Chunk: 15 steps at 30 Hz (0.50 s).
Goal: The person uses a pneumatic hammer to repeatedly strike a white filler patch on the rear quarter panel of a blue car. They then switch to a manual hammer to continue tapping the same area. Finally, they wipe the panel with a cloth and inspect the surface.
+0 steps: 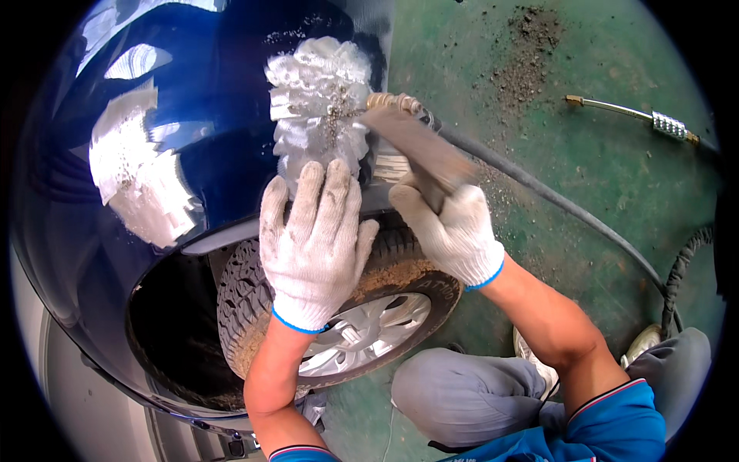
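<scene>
My left hand (315, 239), in a white knit glove with a blue cuff, lies with fingers stretched on the lower edge of a bare, sanded patch (315, 77) on the blue car panel (223, 92). It holds nothing. My right hand (454, 231), gloved alike, is closed around a flat, brownish bar-shaped tool (419, 146). Motion blurs this tool, and its exact kind is hard to tell. Its far end reaches the patch's right edge; whether it touches the metal is unclear. Dark grit lies on the patch.
A second sanded patch (138, 169) is farther left on the panel. Below the wheel arch is a muddy tire (404, 266) with a silver wheel (369, 331). A grey hose (539, 185) crosses the green floor (616, 223). Dirt (531, 54) and a metal nozzle (616, 108) lie beyond.
</scene>
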Each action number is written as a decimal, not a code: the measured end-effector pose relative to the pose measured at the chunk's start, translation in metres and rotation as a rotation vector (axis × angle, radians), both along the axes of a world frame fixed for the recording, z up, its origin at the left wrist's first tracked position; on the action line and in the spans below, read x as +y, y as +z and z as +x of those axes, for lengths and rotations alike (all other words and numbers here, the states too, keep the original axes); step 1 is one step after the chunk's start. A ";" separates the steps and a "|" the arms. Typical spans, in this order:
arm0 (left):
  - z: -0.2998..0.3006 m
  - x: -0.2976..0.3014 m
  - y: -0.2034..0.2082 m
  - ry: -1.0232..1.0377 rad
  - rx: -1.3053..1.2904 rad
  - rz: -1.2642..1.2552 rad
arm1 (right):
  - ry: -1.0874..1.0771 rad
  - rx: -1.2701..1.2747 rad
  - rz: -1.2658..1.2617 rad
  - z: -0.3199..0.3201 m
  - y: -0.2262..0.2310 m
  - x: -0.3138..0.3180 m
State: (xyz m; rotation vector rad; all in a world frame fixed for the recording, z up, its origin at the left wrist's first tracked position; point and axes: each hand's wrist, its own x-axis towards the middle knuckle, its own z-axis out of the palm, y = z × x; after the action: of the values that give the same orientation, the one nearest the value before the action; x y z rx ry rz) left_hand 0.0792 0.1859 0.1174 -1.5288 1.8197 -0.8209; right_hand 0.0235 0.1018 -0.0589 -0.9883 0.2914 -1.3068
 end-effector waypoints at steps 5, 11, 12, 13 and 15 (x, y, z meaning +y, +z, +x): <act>0.000 -0.002 -0.001 -0.005 0.009 -0.008 | 0.032 0.159 -0.046 0.003 0.001 -0.002; 0.004 0.000 -0.003 -0.061 0.028 -0.030 | 0.037 0.127 -0.058 0.006 -0.002 -0.002; 0.002 0.001 -0.003 -0.037 0.031 -0.022 | 0.055 0.184 -0.080 0.007 -0.002 -0.002; -0.001 0.001 -0.002 -0.014 0.034 -0.013 | 0.021 0.136 -0.094 0.006 -0.004 -0.001; 0.001 0.003 0.000 -0.007 0.042 -0.004 | -0.006 0.022 -0.057 0.001 0.000 -0.001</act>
State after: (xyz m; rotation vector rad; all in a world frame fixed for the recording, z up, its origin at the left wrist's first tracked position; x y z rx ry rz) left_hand 0.0798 0.1887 0.1169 -1.5539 1.8559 -0.8011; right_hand 0.0242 0.1004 -0.0588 -1.0506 0.2754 -1.3162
